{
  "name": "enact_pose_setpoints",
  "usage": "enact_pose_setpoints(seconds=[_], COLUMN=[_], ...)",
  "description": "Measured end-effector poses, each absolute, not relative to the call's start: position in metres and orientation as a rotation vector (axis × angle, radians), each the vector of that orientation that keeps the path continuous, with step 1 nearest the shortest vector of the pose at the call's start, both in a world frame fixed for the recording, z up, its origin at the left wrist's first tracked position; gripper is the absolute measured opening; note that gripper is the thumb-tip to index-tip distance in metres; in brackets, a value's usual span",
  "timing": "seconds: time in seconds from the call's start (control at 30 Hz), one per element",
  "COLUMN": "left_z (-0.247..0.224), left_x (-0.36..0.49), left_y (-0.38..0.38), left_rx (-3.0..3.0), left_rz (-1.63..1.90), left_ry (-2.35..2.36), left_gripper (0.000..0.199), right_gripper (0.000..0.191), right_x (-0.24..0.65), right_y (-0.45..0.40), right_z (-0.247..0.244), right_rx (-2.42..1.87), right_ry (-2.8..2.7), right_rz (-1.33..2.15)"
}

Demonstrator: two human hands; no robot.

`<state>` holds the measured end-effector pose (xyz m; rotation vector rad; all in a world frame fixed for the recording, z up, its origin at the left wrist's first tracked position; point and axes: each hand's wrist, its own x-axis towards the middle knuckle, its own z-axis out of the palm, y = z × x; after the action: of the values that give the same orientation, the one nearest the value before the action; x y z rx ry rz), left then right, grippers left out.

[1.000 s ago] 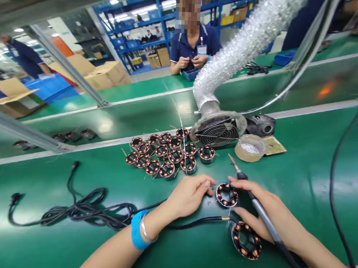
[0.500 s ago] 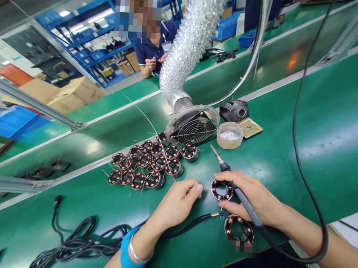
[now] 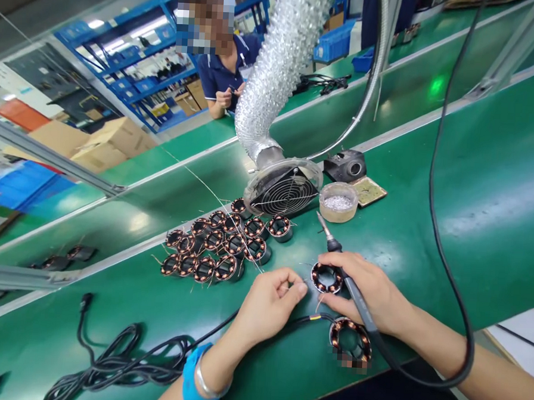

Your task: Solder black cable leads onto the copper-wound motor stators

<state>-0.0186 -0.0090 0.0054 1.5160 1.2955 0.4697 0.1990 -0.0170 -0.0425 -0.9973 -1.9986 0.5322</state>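
My right hand (image 3: 374,289) is closed around a copper-wound motor stator (image 3: 327,278), with thumb and fingers on opposite sides of the ring. A soldering iron (image 3: 358,300) lies across that same hand, its tip pointing up and away over the bench. Just left of the stator, my left hand (image 3: 273,302) is pinched, and a thin silvery solder wire (image 3: 217,198) runs into it from the upper left. The fingertips do not touch the stator. Below my right hand sits a second stator (image 3: 350,341), beside a black cable end (image 3: 315,317) with coloured leads.
Several stators (image 3: 213,240) stand grouped on the green bench (image 3: 471,234). Behind them hangs a fume-extractor fan (image 3: 289,191) on a silver duct (image 3: 269,75). A round dish (image 3: 338,202) holds silvery bits. Coiled black cable (image 3: 119,359) lies left. A co-worker (image 3: 224,72) sits opposite.
My left hand has moved slightly right, closer to the held stator. The reflected light on the bench's back panel has turned from orange to green.
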Motion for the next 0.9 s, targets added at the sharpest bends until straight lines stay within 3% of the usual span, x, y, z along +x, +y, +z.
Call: enact_pose_setpoints(seconds=[0.17,0.33,0.57,0.7,0.9], left_z=[0.007,0.006,0.003,0.005,-0.008], left_x=[-0.012,-0.001,-0.013,-0.01,0.008], left_y=[-0.01,-0.002,-0.023,-0.028,-0.023], left_rx=[1.725,1.489,1.615,1.703,1.176], left_rz=[0.578,0.673,0.386,0.462,0.696], left_ry=[1.369,1.22,1.387,1.395,1.198], left_gripper=[0.031,0.038,0.028,0.028,0.044], right_gripper=[0.048,0.045,0.043,0.038,0.033], right_x=[0.197,0.195,0.193,0.194,0.198], right_y=[-0.018,-0.018,-0.018,-0.018,-0.016], right_z=[-0.044,-0.044,-0.044,-0.044,-0.052], right_rx=[-1.037,-1.078,-1.119,-1.115,-1.073], right_ry=[-2.006,-1.974,-1.945,-1.981,-2.035], right_rz=[0.525,0.472,0.399,0.342,0.3])
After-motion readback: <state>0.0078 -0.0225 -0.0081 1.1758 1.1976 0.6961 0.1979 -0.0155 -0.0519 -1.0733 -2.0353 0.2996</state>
